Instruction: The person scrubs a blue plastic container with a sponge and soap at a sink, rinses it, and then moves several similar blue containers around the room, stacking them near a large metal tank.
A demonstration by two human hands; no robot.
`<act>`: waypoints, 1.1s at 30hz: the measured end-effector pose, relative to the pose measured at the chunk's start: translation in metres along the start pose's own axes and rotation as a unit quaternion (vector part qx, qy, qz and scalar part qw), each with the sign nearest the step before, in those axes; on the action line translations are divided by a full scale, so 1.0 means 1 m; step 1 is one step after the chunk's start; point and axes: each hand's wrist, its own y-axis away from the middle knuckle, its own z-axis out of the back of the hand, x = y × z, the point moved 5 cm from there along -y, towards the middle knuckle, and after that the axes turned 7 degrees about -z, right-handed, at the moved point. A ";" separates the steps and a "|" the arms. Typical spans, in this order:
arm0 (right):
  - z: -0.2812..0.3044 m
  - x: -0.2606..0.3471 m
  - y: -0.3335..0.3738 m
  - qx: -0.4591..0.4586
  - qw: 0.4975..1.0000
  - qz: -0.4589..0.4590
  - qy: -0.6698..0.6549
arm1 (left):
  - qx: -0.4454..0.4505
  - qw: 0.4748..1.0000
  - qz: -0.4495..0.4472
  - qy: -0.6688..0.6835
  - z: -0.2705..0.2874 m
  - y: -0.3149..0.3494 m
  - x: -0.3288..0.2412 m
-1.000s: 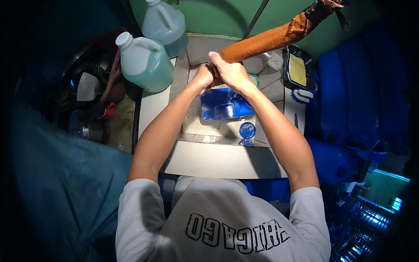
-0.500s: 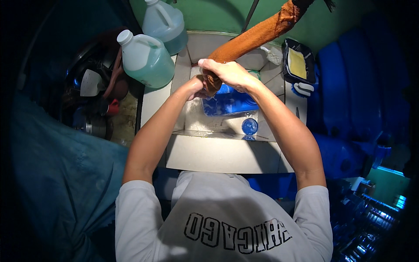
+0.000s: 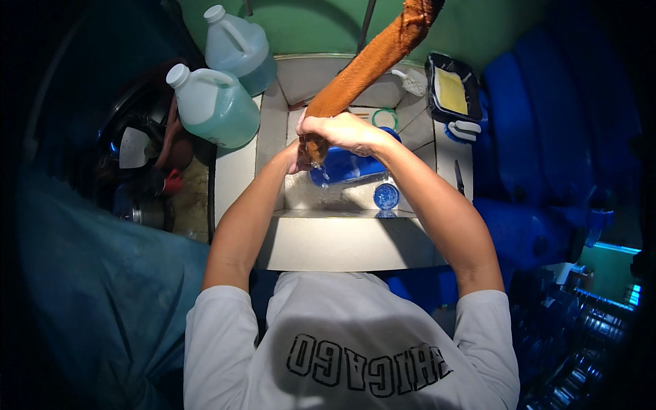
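Over the small sink (image 3: 342,236), both hands — right hand (image 3: 345,130), left hand (image 3: 298,152) — are clamping fingers around the dripping lower end of an orange-brown cloth (image 3: 372,61), likely heavy, limp, slippery; gripping low seems best.

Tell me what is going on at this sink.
A person stands at a small tiled sink and grips the lower end of a long brown cloth that hangs from above, right hand over it, left hand beneath. Water drips from the cloth's end. Below the hands a blue bottle lies in the basin beside its blue cap. Two plastic jugs of greenish liquid stand at the left.
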 end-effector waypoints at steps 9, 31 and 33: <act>-0.015 0.002 0.006 0.040 0.998 -0.018 -0.045 | -0.030 0.999 0.030 0.004 0.003 0.032 -0.015; 0.124 -0.066 0.067 -0.129 0.985 -0.054 0.103 | 0.078 0.996 0.014 -0.038 -0.169 -0.087 -0.037; 0.142 -0.069 0.070 -0.158 0.978 -0.061 0.122 | 0.076 0.997 0.033 0.001 -0.177 -0.107 -0.039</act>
